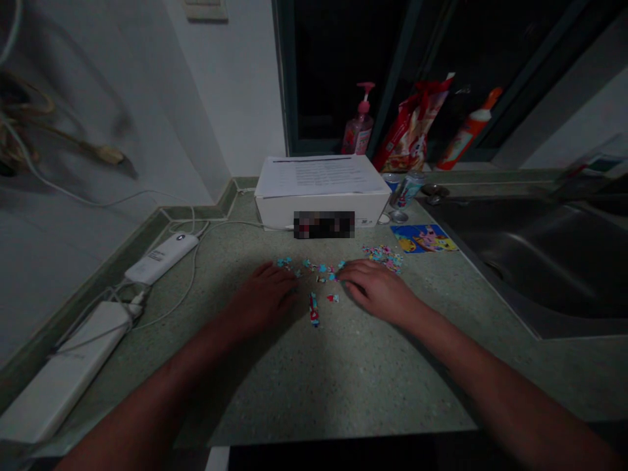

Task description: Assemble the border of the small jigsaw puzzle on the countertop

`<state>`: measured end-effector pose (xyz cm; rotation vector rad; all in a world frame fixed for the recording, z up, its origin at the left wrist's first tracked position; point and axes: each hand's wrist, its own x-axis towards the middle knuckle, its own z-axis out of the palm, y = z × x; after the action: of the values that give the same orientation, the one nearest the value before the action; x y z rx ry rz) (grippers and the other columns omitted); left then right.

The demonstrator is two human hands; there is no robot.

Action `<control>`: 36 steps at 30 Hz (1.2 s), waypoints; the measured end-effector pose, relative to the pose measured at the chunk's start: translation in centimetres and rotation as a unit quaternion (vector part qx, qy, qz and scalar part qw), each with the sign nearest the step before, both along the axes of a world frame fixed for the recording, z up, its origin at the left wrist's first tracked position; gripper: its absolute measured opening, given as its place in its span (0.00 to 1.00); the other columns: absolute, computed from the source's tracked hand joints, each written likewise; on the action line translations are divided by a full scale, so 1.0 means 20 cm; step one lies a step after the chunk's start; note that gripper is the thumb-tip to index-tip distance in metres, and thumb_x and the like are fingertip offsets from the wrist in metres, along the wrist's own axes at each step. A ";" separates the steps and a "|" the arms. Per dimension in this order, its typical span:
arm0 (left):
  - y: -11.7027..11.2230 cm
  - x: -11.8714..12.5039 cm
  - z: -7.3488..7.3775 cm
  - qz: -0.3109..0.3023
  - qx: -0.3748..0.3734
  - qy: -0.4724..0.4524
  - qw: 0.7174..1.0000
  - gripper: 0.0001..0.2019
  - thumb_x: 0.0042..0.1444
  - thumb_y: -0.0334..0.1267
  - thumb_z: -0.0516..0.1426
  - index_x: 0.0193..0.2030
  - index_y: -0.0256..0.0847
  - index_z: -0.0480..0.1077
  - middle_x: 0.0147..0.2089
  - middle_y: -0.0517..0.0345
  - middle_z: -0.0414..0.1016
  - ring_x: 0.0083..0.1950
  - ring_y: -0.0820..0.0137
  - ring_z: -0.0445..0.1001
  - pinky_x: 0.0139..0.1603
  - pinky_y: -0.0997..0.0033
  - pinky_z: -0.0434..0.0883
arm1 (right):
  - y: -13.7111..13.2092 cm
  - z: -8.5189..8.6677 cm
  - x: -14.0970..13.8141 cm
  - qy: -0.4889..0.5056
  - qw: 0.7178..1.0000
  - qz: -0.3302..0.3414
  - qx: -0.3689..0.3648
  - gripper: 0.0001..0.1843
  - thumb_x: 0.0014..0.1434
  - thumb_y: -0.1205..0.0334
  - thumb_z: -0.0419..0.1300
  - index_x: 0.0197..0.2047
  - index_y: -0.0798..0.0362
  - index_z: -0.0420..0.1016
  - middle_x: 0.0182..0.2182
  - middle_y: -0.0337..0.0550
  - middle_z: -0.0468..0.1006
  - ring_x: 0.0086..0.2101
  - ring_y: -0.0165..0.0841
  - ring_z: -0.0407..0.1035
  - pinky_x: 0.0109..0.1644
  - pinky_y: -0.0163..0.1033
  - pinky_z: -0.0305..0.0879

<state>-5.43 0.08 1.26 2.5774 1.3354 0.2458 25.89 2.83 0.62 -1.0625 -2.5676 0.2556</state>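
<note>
My left hand [269, 293] rests low over the counter, fingers stretched out, beside several loose blue jigsaw pieces [284, 261]. Opposite it, my right hand [375, 285] lies palm down with its fingers extended. Its fingertips are at the edge of a scattered row of small jigsaw pieces [322, 268]; whether they touch one is too small to tell. Between the hands and nearer to me is a narrow strip of joined jigsaw pieces [314, 310], mostly red and blue. A single red and white piece [332, 298] lies to its right. Behind my right hand spreads a multicoloured heap of pieces [385, 256].
A colourful cartoon picture card [424, 239] lies by the metal sink [554, 261]. At the back stands a white box [321, 204] with a printed sheet on top. Cans [409, 188] stand beside it. A white power bank [161, 257], power strip [73, 369] and cables line the left.
</note>
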 end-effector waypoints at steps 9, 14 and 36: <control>0.02 -0.03 0.05 0.050 0.021 0.012 0.998 0.15 0.73 0.39 0.53 0.56 0.46 0.80 0.58 0.48 0.84 0.60 0.51 0.77 0.72 0.41 0.66 | 0.01 -0.03 -0.02 0.008 1.000 -0.011 0.011 0.15 0.76 0.64 0.55 0.56 0.49 0.83 0.54 0.49 0.85 0.57 0.43 0.76 0.65 0.54 0.72; 0.01 -0.02 0.06 0.033 0.023 0.029 0.999 0.16 0.74 0.38 0.51 0.56 0.46 0.80 0.58 0.50 0.84 0.60 0.53 0.78 0.73 0.43 0.64 | 0.02 -0.07 -0.07 -0.009 0.999 0.003 0.044 0.17 0.76 0.62 0.56 0.61 0.51 0.82 0.61 0.54 0.82 0.65 0.47 0.71 0.71 0.59 0.67; 0.01 -0.12 0.17 0.128 -0.050 0.134 0.981 0.14 0.71 0.34 0.55 0.53 0.41 0.82 0.55 0.45 0.83 0.57 0.53 0.81 0.57 0.54 0.74 | 0.01 -0.04 0.01 -0.035 0.999 -0.015 0.008 0.16 0.74 0.65 0.57 0.59 0.50 0.83 0.56 0.51 0.85 0.55 0.46 0.79 0.63 0.57 0.75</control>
<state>-7.93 0.24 4.65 2.4175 1.7265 -0.1302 26.15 2.98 -0.18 -1.1226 -2.6077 0.1919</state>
